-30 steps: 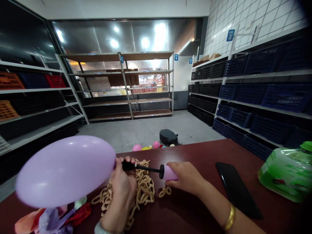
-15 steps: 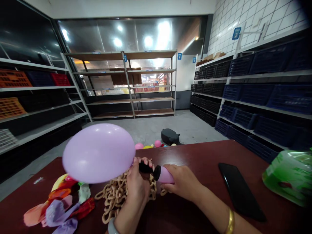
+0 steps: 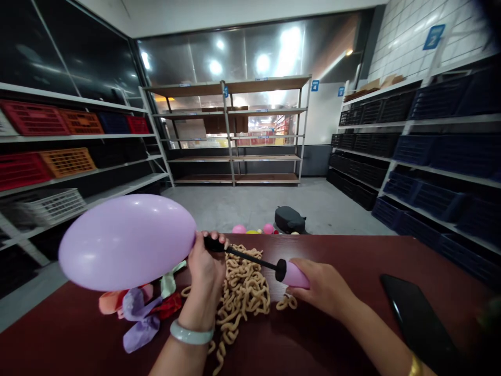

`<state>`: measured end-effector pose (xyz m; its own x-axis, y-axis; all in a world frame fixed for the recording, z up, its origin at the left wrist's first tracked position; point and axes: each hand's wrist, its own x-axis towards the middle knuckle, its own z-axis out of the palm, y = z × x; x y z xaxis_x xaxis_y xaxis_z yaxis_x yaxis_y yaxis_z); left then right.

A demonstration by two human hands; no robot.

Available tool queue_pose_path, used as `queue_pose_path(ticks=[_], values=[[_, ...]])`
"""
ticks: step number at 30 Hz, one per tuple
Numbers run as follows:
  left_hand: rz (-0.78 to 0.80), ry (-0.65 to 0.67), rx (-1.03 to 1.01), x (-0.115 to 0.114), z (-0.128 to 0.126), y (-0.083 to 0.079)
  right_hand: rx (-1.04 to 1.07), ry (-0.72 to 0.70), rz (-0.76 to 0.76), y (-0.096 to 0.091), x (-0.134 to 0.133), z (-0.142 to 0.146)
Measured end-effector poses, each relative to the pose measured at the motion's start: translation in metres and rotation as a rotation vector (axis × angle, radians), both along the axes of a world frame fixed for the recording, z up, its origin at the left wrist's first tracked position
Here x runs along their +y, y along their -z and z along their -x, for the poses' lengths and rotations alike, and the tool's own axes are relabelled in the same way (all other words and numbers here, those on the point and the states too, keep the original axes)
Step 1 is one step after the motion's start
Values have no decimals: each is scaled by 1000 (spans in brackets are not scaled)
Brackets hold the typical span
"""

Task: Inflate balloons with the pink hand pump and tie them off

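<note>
A large inflated lilac balloon (image 3: 125, 241) floats left of centre, its neck fitted onto the black nozzle of a hand pump. My left hand (image 3: 205, 271) is closed around that neck and nozzle. My right hand (image 3: 319, 284) grips the pump's pink handle (image 3: 294, 273), which is drawn out so the thin black rod (image 3: 250, 258) shows. Both hands hover over a dark red table (image 3: 352, 261). Beneath them lies a heap of tan chain links (image 3: 242, 292).
Several flat, uninflated balloons (image 3: 141, 310) lie at the left of the table. A black phone (image 3: 418, 321) rests at the right. On the concrete floor beyond are small inflated balloons (image 3: 252, 228) and a black bag (image 3: 289, 219). Shelving with crates lines both sides.
The pump handle has been pulled back out from its pushed-in position, exposing the rod. The balloon looks larger, and my view has swung to the left.
</note>
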<state>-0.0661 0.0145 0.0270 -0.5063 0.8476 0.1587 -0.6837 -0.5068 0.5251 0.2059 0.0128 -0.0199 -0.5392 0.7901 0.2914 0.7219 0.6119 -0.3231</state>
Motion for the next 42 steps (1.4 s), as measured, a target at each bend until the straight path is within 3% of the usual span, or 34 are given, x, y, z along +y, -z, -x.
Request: queue_pose_path(ticks=[5,14,20,24,28,36,42], values=[[-6,20,3,2,-14,9,-56,25,-55,9,3,-1],[24,124,30,-12,-74,32,-117,47,-33,1,-6,7],[78,205,11,-23,-98,34,-75,56,-16,-2,-14,16],[77,187,37,-20,-90,34,-12,31,20,-5,-16,21],[108,138,48,-9,-64,29,0,18,49,-6,-13,18],[58,19,25,-3,1,-5,-30,24,53,-13,-8,6],[0,-34,28,-7,-2,-7,-67,57,14,-18,-12,5]])
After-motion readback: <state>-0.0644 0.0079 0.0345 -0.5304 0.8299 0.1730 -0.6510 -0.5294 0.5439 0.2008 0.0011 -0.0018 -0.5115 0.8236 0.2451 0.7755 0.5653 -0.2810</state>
